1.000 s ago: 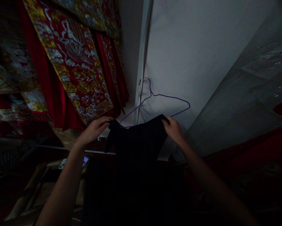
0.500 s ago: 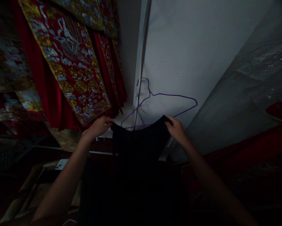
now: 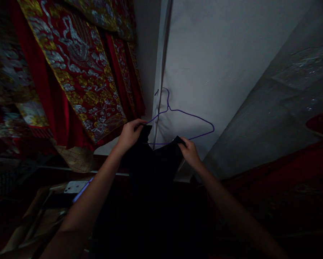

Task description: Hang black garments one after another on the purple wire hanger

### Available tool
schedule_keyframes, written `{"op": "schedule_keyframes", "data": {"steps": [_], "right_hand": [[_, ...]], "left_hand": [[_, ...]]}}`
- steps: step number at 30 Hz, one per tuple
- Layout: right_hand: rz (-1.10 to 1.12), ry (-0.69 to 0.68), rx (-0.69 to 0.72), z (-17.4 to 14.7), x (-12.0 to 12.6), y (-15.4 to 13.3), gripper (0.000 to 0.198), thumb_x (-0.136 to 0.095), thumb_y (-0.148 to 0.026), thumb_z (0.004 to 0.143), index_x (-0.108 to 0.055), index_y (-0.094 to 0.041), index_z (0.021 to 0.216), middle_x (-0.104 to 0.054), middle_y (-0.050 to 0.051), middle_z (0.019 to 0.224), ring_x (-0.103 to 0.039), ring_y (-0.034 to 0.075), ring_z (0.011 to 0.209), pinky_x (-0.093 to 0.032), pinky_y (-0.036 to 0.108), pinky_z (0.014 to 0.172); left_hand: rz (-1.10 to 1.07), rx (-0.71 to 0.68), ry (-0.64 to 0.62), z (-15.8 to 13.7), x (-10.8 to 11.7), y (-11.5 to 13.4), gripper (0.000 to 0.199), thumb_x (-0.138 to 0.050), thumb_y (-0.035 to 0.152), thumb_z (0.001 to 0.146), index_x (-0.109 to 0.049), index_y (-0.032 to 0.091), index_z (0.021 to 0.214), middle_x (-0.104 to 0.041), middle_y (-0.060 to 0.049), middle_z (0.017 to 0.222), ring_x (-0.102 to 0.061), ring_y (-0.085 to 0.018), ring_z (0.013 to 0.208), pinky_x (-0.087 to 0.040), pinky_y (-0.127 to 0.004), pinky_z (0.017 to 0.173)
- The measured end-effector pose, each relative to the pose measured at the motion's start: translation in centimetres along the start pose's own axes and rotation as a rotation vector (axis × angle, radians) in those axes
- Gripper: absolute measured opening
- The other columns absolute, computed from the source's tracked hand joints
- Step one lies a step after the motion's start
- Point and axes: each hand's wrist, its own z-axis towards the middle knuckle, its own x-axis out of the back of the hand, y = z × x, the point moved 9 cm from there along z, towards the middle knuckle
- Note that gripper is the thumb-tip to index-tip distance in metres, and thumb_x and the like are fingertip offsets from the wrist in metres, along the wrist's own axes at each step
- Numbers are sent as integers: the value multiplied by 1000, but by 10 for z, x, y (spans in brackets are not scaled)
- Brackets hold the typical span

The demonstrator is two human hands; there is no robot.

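A purple wire hanger (image 3: 193,114) hangs by its hook beside a pale post against the wall. Below it is a black garment (image 3: 156,169), too dark to tell its exact kind. My left hand (image 3: 130,135) pinches the garment's upper edge at the hanger's left end, and the cloth there covers that end. My right hand (image 3: 189,151) grips the other upper corner, just under the hanger's bottom bar. The right end of the hanger is bare. The garment's lower part fades into shadow.
Red pleated costumes with gold and silver embroidery (image 3: 83,72) hang at the left. A phone (image 3: 75,187) lies on a wooden-framed seat (image 3: 40,212) at the lower left. Clear plastic covering (image 3: 298,82) and red cloth (image 3: 285,165) are on the right. The white wall (image 3: 217,54) rises behind.
My left hand has moved up and right, bringing the garment's left corner over the hanger's left end. My right hand has shifted left and slightly down. The hanger has tilted and shifted a little left.
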Motion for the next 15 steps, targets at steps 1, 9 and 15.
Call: {"op": "schedule_keyframes", "data": {"steps": [1, 9, 15], "right_hand": [[5, -10, 2, -1, -3, -1, 28, -54, -37, 78, -72, -20, 89, -74, 6, 86, -66, 26, 84, -52, 40, 82], [-24, 279, 170, -7, 44, -21, 28, -51, -30, 87, -70, -20, 104, -73, 9, 104, -66, 25, 103, -49, 41, 97], [138, 662, 82, -2, 130, 12, 52, -68, -29, 72, -64, -19, 122, -70, 10, 119, -69, 24, 100, -52, 43, 96]], "left_hand": [[-9, -11, 13, 3, -4, 0, 30, -50, 15, 90, -73, 17, 109, -76, -8, 112, -69, -23, 108, -51, -36, 100], [171, -29, -48, 10, -4, -12, 32, -44, 14, 91, -70, 15, 110, -75, -9, 108, -70, -24, 104, -51, -37, 100], [272, -93, -115, 18, 8, -10, 33, -43, 17, 91, -69, 16, 112, -74, -10, 113, -68, -25, 107, -50, -39, 101]]}}
